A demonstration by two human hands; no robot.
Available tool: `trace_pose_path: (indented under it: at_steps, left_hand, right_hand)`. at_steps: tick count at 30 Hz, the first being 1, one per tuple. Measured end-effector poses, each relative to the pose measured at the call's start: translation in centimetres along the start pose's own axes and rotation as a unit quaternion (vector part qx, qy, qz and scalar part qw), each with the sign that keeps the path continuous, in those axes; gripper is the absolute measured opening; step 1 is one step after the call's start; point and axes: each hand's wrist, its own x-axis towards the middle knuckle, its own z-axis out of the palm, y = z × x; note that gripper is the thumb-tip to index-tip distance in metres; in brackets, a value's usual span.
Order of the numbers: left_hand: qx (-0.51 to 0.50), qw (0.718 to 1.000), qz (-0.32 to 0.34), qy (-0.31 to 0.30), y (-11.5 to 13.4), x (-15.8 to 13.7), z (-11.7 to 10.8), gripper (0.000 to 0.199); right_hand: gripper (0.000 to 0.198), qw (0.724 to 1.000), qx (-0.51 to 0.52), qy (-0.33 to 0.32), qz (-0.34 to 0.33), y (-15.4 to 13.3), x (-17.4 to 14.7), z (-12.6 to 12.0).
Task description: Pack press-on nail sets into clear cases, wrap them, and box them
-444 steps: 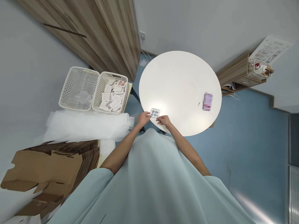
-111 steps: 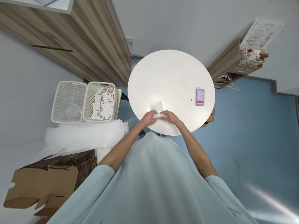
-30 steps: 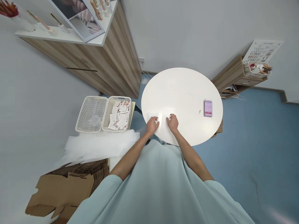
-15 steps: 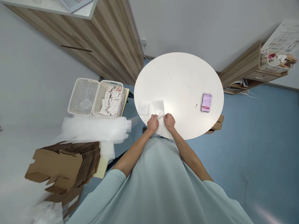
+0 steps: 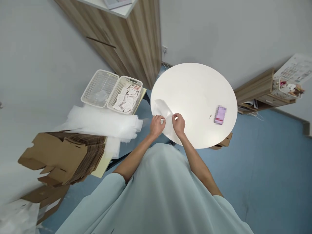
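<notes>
A translucent white bag (image 5: 162, 106), soft and creased, is held over the near left edge of the round white table (image 5: 195, 84). My left hand (image 5: 156, 126) pinches its near side between thumb and finger. Opposite, my right hand (image 5: 178, 124) grips the bag's right edge with closed fingers. The upper part of the bag stands away from my hands toward the table's far left. Whether anything lies inside it I cannot tell. The small white packet seen earlier on the table is mostly hidden behind the bag and my left hand.
Left stands an open white basket (image 5: 142, 85) holding several small printed packets. Beside it lie a pile of white translucent sleeves (image 5: 97, 122) and a stack of flat cardboard boxes (image 5: 60, 152). A blurred purple item (image 5: 220, 114) rests on the table's right. Cabinets (image 5: 143, 42) flank the table.
The bag has been lifted and its top now tilts left, spread wider between my hands. My left hand's fingers have loosened from a fist into a pinch. The camera view has turned.
</notes>
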Motion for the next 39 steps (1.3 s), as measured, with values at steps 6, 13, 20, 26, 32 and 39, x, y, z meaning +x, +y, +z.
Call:
trace_pose_path:
  at_steps: [6, 13, 20, 26, 32, 39]
  left_hand:
    - [-0.009, 0.995, -0.037, 0.097, -6.3, -2.0, -7.7, 0.013]
    - [-0.008, 0.978, -0.149, 0.146, -17.4, -6.6, -16.4, 0.016]
    - [-0.028, 0.96, -0.227, 0.161, -26.1, -11.6, -22.8, 0.019]
    - [-0.059, 0.942, -0.259, 0.203, -28.8, -16.7, -25.9, 0.019]
    - [-0.061, 0.927, -0.267, 0.257, -29.4, -22.4, -26.6, 0.027]
    - [-0.047, 0.954, -0.281, 0.092, -31.5, -26.6, -26.0, 0.032]
  right_hand:
    - [0.025, 0.993, -0.019, -0.05, -0.108, -7.7, -0.4, 6.8]
    - [0.022, 0.969, -0.035, -0.147, -0.197, -15.9, -3.4, 20.0]
    - [0.028, 0.935, -0.079, -0.223, -0.263, -22.5, -7.0, 30.9]
    - [0.037, 0.911, -0.173, -0.246, -0.283, -25.6, -6.6, 35.5]
    - [0.041, 0.898, -0.221, -0.253, -0.284, -26.7, -6.5, 36.8]
    - [0.036, 0.868, -0.157, -0.315, -0.349, -27.6, -10.8, 35.8]
